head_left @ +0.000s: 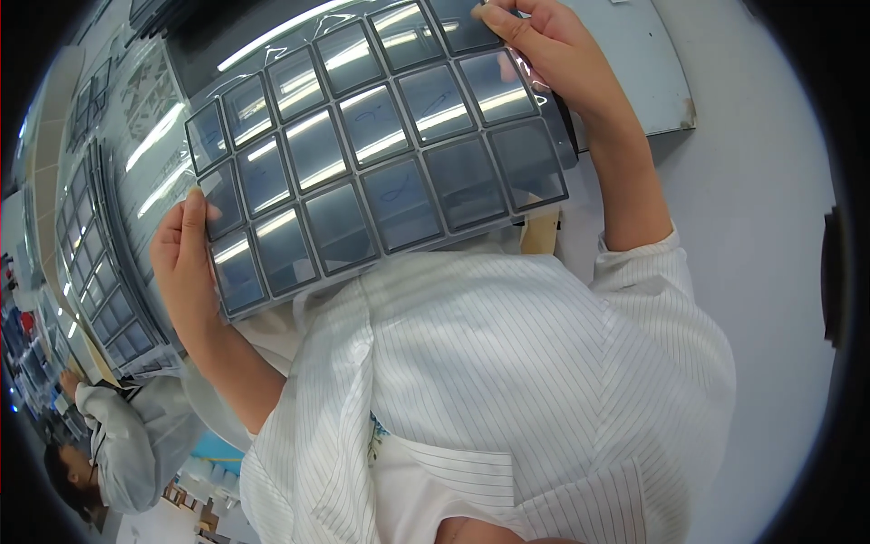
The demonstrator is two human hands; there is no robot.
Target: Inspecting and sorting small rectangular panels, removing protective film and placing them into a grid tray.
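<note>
Fingers (193, 216), left hand (184, 263): closed on the left edge of the tray, thumb laid along its rim, a fingertip showing through the clear plastic. Fingers (509, 27), right hand (564, 56): bent over the tray's upper right corner and grasping it; from here I cannot tell how all of them lie beneath.

Item between the hands: one clear plastic compartment tray (390, 259), upper centre of the frame, held aslant, its right end higher in view. Three rows of six pockets, each with a dark-framed rectangular panel (396, 207). Bright strips of ceiling light reflect across many; faint blue pen-like marks show on several.

Close by the tray's lower edge: one white pinstriped shirt (507, 354), worn by the holder, filling the lower centre; whether they touch I cannot tell. One tan piece (540, 234), mostly hidden, below the tray's right end.

Further out, left of frame: a stack of similar trays (107, 258), beside the left hand. Upper right: one pale worktop (634, 59), its corner chipped. Right side: pale floor (757, 236).

Lower left: a co-worker in a grey jacket (140, 458), one hand (70, 382) out toward a cluttered bench, its small items too blurred to list.
</note>
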